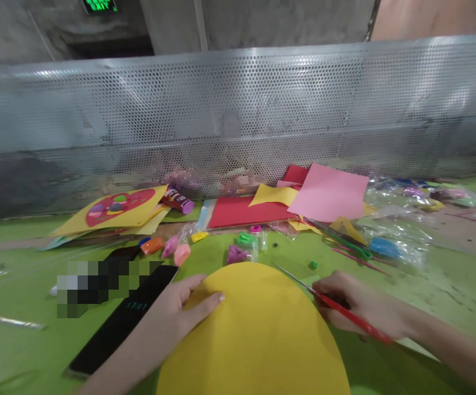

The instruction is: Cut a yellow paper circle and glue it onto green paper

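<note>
A large yellow paper with a rounded top edge fills the lower middle of the view. My left hand grips its upper left edge, thumb on top and fingers underneath. On the other side my right hand is closed around a pair of red-handled scissors. The scissors' blades point up and left, lying beside the paper's upper right edge. Whether they touch the paper I cannot tell. Just left of my left forearm lies a black phone with a lit clock on its screen.
Behind stands a perforated metal panel. Before it lie a pink sheet, a red sheet, a yellow card with a red heart and a purple-capped tube. Colored clay pieces, green-handled scissors and plastic bags are scattered across the green table.
</note>
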`<move>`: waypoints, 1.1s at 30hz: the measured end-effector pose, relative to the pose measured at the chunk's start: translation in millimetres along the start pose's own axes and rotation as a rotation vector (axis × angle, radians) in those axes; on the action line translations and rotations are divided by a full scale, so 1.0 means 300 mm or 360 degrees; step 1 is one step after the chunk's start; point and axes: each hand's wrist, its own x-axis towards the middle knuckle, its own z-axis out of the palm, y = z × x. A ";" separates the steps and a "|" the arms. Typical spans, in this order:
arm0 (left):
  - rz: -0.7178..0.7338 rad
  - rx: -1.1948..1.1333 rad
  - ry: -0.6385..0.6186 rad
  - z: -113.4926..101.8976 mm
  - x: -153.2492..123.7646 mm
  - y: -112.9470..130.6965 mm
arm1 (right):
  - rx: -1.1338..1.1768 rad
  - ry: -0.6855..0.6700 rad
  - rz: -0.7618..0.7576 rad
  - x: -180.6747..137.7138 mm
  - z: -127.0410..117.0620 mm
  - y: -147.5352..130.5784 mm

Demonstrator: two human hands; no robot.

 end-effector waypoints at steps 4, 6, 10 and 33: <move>-0.0014 -0.0056 -0.0031 0.006 -0.005 0.001 | 0.0027 -0.0001 0.0037 0.000 0.006 -0.006; -0.0010 -0.0067 -0.0041 0.005 -0.006 0.000 | 0.0032 -0.0009 0.0037 0.000 0.009 -0.008; -0.0001 -0.0064 -0.0033 0.001 -0.006 0.000 | 0.0029 -0.0024 0.0033 -0.003 0.011 -0.007; -0.0001 -0.0015 -0.0017 0.006 -0.005 0.000 | -0.0026 0.0017 0.0022 -0.005 0.006 -0.020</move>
